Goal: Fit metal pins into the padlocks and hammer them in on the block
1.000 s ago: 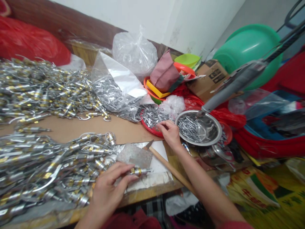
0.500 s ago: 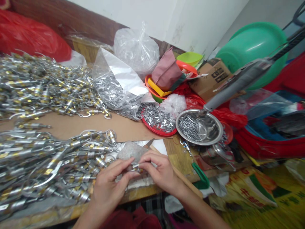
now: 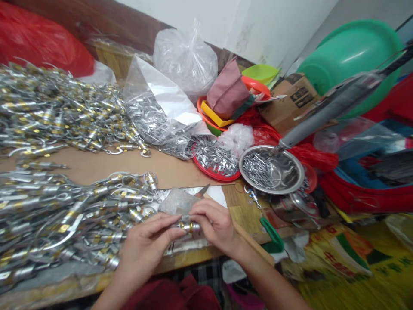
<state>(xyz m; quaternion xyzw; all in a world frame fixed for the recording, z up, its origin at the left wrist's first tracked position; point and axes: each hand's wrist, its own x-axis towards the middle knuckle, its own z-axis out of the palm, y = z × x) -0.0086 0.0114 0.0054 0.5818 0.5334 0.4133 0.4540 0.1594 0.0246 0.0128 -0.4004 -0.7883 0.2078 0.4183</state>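
Note:
A small silver-and-gold metal fitting [image 3: 189, 227] lies crosswise between my two hands above the table's front edge. My left hand [image 3: 148, 241] pinches its left end between thumb and fingers. Around its right end are the curled fingers of my right hand [image 3: 214, 224]. Just beyond the hands sits a flat grey stone-like block [image 3: 177, 201]. A knife [image 3: 202, 191] with a dark blade points away beside it. To the left, a heap of similar metal fittings with curved hooks [image 3: 71, 211] reaches close to my left hand.
A second heap of fittings [image 3: 58, 107] lies behind brown cardboard [image 3: 174, 169]. Small metal clips fill a red plate [image 3: 219, 175], and a steel bowl [image 3: 298, 183] holds metal pins. A grey tool handle [image 3: 332, 107] slants over the bowl. A green basin [image 3: 351, 60] stands at back right.
The fitting now shows more plainly between my hands, lying level. My right-hand fingers have curled further around its right end. The view has shifted slightly.

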